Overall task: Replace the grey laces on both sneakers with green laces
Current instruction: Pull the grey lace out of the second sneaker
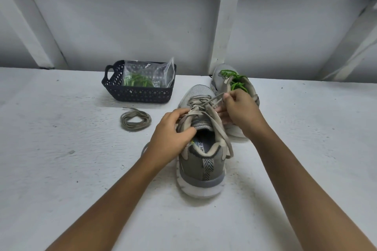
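Here, left hand [171, 134] gripping the near sneaker [201, 171], right hand [240, 108] pinching its grey lace [218, 131] (threaded through the eyelets), far sneaker [252, 87] with green lace [234, 79] just behind.

2 sneakers [202, 169] [222, 69], 2 hands [171, 136] [240, 108], 1 bskt [138, 93]

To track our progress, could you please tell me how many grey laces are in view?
2: a coiled grey lace on the white surface in front of the basket; a threaded grey lace in the near sneaker.
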Motion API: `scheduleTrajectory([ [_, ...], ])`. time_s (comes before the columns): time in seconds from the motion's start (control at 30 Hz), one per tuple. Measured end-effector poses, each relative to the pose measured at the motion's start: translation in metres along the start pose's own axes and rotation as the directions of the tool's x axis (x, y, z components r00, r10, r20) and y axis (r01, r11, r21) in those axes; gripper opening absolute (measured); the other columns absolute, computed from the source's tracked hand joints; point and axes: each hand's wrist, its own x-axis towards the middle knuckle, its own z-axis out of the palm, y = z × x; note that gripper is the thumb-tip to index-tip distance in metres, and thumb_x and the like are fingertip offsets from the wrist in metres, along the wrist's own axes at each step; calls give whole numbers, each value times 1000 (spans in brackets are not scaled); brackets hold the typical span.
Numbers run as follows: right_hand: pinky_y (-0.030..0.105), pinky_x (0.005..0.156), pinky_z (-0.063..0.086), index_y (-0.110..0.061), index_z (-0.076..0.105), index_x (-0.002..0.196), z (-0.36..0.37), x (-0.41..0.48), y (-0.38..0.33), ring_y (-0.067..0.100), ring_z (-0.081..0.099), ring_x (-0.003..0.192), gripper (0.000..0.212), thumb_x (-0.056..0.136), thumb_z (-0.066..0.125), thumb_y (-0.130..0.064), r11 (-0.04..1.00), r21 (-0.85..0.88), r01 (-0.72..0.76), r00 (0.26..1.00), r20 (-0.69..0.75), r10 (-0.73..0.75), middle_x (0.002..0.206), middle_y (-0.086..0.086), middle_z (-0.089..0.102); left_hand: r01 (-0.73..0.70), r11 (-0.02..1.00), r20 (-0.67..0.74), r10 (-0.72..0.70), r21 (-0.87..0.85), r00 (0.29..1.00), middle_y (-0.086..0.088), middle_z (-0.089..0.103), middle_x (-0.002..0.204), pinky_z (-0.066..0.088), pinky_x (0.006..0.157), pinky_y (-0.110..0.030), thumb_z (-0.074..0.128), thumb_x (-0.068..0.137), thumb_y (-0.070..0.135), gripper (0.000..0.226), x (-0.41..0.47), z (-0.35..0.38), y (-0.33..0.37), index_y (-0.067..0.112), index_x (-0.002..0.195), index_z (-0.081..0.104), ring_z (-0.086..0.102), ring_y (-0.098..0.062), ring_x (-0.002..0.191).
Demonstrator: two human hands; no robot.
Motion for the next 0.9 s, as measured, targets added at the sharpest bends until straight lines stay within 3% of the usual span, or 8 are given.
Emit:
scheduleTrajectory([
  [0.07, 29, 56, 53, -10, 60, 81, -1, -4, 1, 15, 60, 59, 24, 98, 48, -22, 999, -42, 33, 997, 69, -30, 65, 2, 63, 1, 1000, -4, -1, -3, 1000, 4, 57, 122, 45, 99, -39, 62, 76, 23, 50, -1, 0, 0, 26, 126, 56, 54, -9, 112],
  [0.2, 36, 66, 50, -9, 65, 74, -5, -6, 5, 18, 56, 60, 21, 92, 60, -19, 956, -234, 178, 981, 114, -155, 61, 3, 61, 3, 1000, -5, -3, -3, 1000, 8, 58, 120, 46, 98, -38, 54, 66, 34, 53, -2, 0, 3, 34, 119, 56, 54, -5, 111],
  [0.37, 29, 53, 53, -21, 44, 82, 2, -6, 1, 15, 61, 56, 20, 101, 38, -20, 995, 9, 95, 994, -44, -95, 65, 2, 64, -15, 1000, -17, 16, 10, 1000, 5, 61, 116, 48, 95, -39, 54, 66, 31, 56, -1, 0, 2, 25, 122, 59, 56, -7, 107],
  [0.43, 29, 56, 53, -21, 46, 83, 2, -7, 2, 14, 62, 58, 19, 101, 39, -24, 996, 18, 86, 996, -34, -86, 66, 1, 64, -19, 1000, -17, 19, 10, 1000, 5, 61, 115, 48, 95, -39, 54, 66, 30, 56, -1, 0, 2, 24, 121, 59, 56, -7, 107],
  [0.53, 30, 67, 48, -14, 64, 84, -1, -10, 5, 15, 61, 70, 21, 95, 53, -29, 962, -214, 169, 985, 64, -159, 72, 0, 65, -26, 1000, -18, 26, 2, 999, 5, 62, 115, 48, 94, -39, 53, 65, 29, 56, -1, 0, 3, 23, 121, 60, 57, -9, 107],
  [0.6, 24, 63, 45, -16, 67, 83, -2, -10, 6, 9, 60, 68, 16, 92, 58, -26, 934, -288, 213, 977, 56, -205, 72, -4, 66, -27, 1000, -17, 27, -5, 1000, 5, 61, 116, 47, 95, -39, 53, 65, 29, 56, -2, 0, 4, 23, 120, 60, 57, -9, 108],
  [0.77, 28, 44, 53, -22, 47, 84, -5, -7, 0, 10, 61, 44, 20, 101, 39, -18, 993, 69, 97, 990, -113, -89, 65, 4, 65, -24, 1000, -17, 24, -8, 1000, 5, 59, 120, 46, 98, -38, 53, 65, 30, 57, -2, 1, 2, 26, 122, 58, 55, -7, 110],
  [0.9, 28, 53, 53, -12, 60, 87, -6, -11, 4, 9, 64, 55, 20, 97, 49, -26, 991, -88, 101, 994, -38, -104, 67, 0, 67, -15, 1000, -18, 15, -21, 1000, 6, 58, 119, 46, 98, -37, 55, 66, 30, 55, -1, 2, 1, 28, 121, 57, 54, -6, 110],
])
